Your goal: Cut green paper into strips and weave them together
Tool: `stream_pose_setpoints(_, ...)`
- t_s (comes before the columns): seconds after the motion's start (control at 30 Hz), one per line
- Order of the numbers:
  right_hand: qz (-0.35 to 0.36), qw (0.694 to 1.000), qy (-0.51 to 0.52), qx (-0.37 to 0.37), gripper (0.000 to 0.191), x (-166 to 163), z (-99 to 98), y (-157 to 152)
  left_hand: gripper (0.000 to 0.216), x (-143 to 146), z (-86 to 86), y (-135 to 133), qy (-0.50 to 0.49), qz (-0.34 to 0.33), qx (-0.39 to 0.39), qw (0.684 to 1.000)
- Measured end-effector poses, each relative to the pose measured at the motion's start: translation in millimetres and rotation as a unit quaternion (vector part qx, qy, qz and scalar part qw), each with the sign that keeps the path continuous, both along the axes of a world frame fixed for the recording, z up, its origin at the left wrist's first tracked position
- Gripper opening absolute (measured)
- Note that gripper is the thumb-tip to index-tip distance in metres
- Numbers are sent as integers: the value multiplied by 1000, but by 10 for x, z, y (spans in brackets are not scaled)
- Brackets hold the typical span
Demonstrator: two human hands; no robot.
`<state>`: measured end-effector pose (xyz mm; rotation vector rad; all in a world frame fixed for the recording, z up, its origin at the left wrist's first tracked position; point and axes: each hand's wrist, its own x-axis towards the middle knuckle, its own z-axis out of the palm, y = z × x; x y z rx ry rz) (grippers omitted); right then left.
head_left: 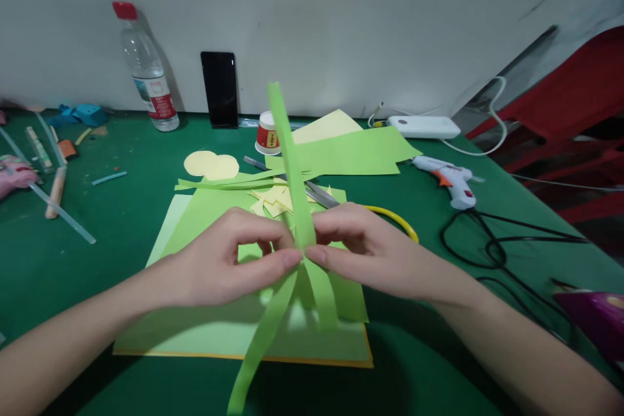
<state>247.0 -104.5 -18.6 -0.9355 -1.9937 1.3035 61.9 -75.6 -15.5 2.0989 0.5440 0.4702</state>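
Observation:
Long green paper strips (pixel 293 169) cross between my hands, one end standing up and two ends hanging down. My left hand (pixel 229 257) pinches them from the left between thumb and fingers. From the right, my right hand (pixel 363 250) pinches the same crossing point, its thumb tip close to the left thumb. Below lie green paper sheets (pixel 195 325). Yellow paper scraps (pixel 273 200) are just behind the hands, partly covered. Scissors (pixel 322 195) with a yellow handle (pixel 394 218) lie behind my right hand, partly hidden.
Behind are a cut green sheet (pixel 351 153), a paper cup (pixel 266 133), a phone (pixel 219 90) and a water bottle (pixel 149 71). At right, a glue gun (pixel 448 179) with a black cable (pixel 492 253) lies near a power strip (pixel 424 126). Yellow cut-out circles (pixel 212 164) lie left.

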Motion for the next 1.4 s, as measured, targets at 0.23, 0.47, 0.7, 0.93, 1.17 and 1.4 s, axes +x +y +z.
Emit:
stream_pose_setpoints(0.23, -15, 999, 40, -28, 17, -26, -23, 4, 25, 0, -49, 3, 2, 28, 8, 1000)
stream_pose_setpoints(0.47, 6, 997, 48, -67, 20, -11, -31, -11, 26, -15, -36, 10, -14, -11, -8, 1000)
stream_pose_setpoints(0.7, 32, 998, 9, -56, 25, -1, -15, -11, 25, 6, -34, 30, -19, -3, -27, 999)
stream_pose_setpoints(0.93, -33, 996, 42, -70, 16, -28, -17, -2, 30, 15, -69, 26, -39, 13, -9, 999)
stream_pose_setpoints(1.17, -13, 997, 36, -73, 20, -12, -13, -17, 28, -11, -28, 26, -8, -12, 1, 1000)
stream_pose_setpoints(1.4, -10, 998, -41, -42, 28, 5, -2, 12, 22, 7, -29, 20, -18, 6, -68, 997)
